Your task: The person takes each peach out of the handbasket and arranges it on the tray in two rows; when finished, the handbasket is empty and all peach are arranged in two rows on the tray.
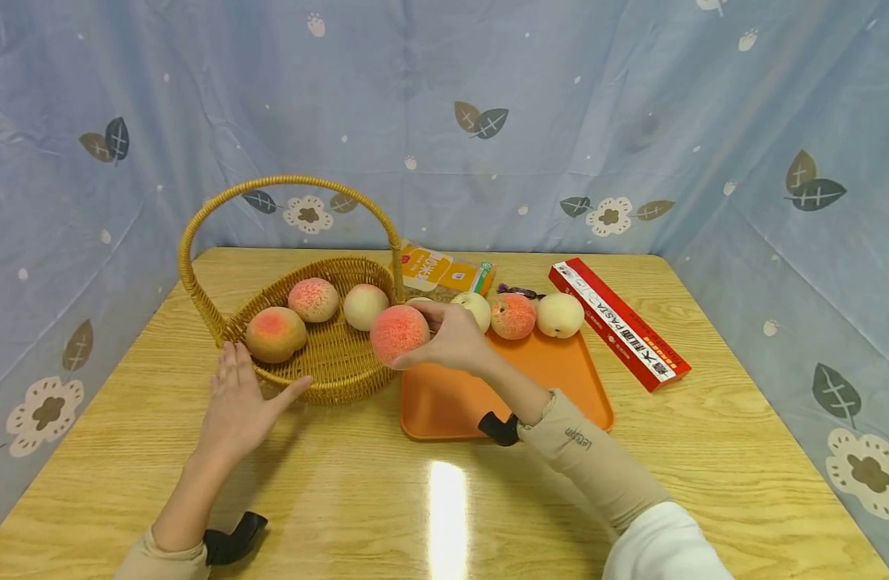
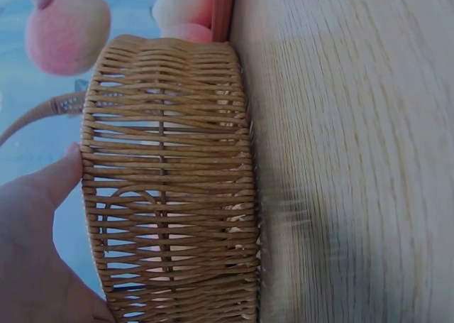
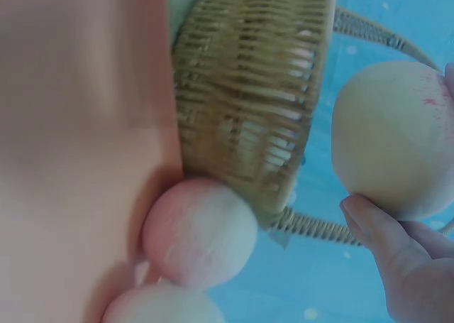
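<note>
A pink peach (image 1: 399, 334) is gripped by my right hand (image 1: 454, 338), held up beside the right rim of the wicker basket (image 1: 346, 392). In the right wrist view this peach (image 3: 390, 138) shows a pale side, with fingers (image 3: 386, 245) against it. My left hand (image 1: 237, 407) rests on the basket's front left rim, fingers straight and thumb spread. The left wrist view has a fingertip touching the woven wall (image 2: 170, 181). Inside the basket lie a brownish-red peach (image 1: 276, 334), a pink one (image 1: 313, 300) and a pale one (image 1: 365, 307).
Right of the basket, an orange tray (image 1: 546, 387) bears several peaches along its far side, among them a pink-orange peach (image 1: 513, 316). Behind stand a yellow food bag (image 1: 444, 272) and a purple-wrapped item (image 1: 518, 291). A red pasta box (image 1: 618, 322) lies at the right.
</note>
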`<state>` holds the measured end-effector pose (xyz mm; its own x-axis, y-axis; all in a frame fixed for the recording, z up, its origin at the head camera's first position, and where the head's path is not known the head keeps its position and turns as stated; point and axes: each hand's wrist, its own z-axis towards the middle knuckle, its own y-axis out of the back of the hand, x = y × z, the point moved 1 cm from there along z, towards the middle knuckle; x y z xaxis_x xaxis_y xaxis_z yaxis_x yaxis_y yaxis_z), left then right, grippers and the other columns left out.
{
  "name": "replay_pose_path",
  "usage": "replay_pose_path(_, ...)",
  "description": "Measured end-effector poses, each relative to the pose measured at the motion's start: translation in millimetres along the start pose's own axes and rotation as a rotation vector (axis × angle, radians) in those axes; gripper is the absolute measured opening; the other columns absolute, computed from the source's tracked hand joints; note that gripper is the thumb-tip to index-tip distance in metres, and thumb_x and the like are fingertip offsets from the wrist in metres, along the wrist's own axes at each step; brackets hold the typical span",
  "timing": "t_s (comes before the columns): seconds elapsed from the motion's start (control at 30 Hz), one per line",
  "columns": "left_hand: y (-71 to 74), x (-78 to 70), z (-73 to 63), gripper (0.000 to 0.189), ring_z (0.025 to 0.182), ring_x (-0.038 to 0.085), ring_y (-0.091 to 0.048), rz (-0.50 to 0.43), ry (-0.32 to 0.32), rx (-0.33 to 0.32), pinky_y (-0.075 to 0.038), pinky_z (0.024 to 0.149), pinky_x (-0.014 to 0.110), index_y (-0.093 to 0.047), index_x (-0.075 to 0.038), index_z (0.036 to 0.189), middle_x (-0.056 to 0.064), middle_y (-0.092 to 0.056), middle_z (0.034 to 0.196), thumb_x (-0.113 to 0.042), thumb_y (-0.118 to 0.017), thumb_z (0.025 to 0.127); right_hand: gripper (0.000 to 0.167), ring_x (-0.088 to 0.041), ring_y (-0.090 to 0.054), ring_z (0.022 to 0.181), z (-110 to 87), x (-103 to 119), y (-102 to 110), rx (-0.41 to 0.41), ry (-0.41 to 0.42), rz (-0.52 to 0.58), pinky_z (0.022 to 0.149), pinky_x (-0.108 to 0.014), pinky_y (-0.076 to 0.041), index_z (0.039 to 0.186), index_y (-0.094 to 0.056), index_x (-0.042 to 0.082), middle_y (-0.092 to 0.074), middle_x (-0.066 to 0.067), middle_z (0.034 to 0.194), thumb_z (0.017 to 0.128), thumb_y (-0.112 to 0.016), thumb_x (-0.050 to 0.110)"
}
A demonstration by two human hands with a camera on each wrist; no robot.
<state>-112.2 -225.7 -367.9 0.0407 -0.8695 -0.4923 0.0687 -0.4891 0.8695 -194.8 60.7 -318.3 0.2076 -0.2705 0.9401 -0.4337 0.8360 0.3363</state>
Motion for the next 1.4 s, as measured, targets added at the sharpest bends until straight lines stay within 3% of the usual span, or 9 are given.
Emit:
replay_pose_path(0.27,0.3,0.1,-1.1,0.115,0.139,0.053,0.011,-0.009,-0.008,-0.012,-0.002,0.112,0.065,0.010,0.017,0.145,0.037,0.017,0.150,-0.067,-0.047,0.091,0.079,-0.022,-0.064,0.108,-8.6,-12,16,0.002,-0.124,-0.048,0.088,-0.033,-0.054,0.135,-0.056,0.001,-0.066,-0.012,0.120,0.064,-0.089,0.009)
replay_pose_path(0.5,0.5,-0.2,-0.2,0.115,0.139,0.053,0.010,-0.006,-0.007,-0.012,-0.002,0.112,0.064,0.010,0.017,0.145,0.037,0.017,0.150,-0.067,-0.047,0.091,0.082,-0.019,-0.063,0.104,-12.6,-31,16,-0.011,-0.180,-0.214,0.087,-0.032,-0.053,0.133,-0.059,0.003,-0.068,-0.010,0.117,0.059,-0.092,0.017)
replay_pose_path(0.8,0.2,0.0,0.4,0.115,0.139,0.053,0.011,0.000,-0.005,-0.003,-0.003,0.112,0.064,0.010,0.017,0.145,0.037,0.017,0.150,-0.067,-0.047,0.091,0.078,-0.017,-0.060,0.096,-10.6,-53,8,0.040,-0.163,-0.418,0.087,-0.034,-0.051,0.127,-0.064,0.003,-0.069,-0.006,0.109,0.058,-0.092,0.024)
replay_pose_path(0.97,0.5,-0.8,0.1,0.115,0.140,0.052,0.011,0.000,-0.002,0.002,-0.003,0.112,0.064,0.010,0.017,0.145,0.036,0.018,0.150,-0.067,-0.047,0.091,0.076,-0.019,-0.061,0.096,-9.2,-56,4,0.057,-0.161,-0.448,0.086,-0.034,-0.052,0.127,-0.063,0.001,-0.069,-0.007,0.109,0.060,-0.091,0.024)
replay_pose_path(1.23,0.7,-1.2,-0.1,0.115,0.139,0.052,0.012,-0.002,0.005,0.007,-0.002,0.112,0.064,0.011,0.017,0.145,0.035,0.019,0.151,-0.067,-0.047,0.091,0.087,-0.030,-0.054,0.121,-7.4,-50,4,0.141,-0.223,-0.460,0.099,-0.043,-0.046,0.143,-0.045,-0.003,-0.058,-0.018,0.131,0.073,-0.084,0.031)
replay_pose_path(1.3,0.7,-1.2,0.1,0.115,0.140,0.052,0.012,0.000,0.005,0.007,-0.002,0.113,0.064,0.011,0.017,0.145,0.035,0.019,0.151,-0.067,-0.047,0.091,0.087,-0.029,-0.053,0.121,-6.9,-50,5,0.159,-0.223,-0.458,0.099,-0.042,-0.046,0.145,-0.043,-0.001,-0.057,-0.018,0.133,0.075,-0.083,0.029)
replay_pose_path(1.4,0.4,-0.5,0.5,0.115,0.140,0.052,0.012,-0.001,0.003,0.003,-0.002,0.113,0.063,0.011,0.016,0.145,0.035,0.019,0.151,-0.067,-0.047,0.091,0.085,-0.024,-0.059,0.107,-5.6,-50,6,0.167,-0.196,-0.459,0.091,-0.037,-0.049,0.145,-0.043,0.000,-0.063,-0.015,0.122,0.075,-0.083,0.026)
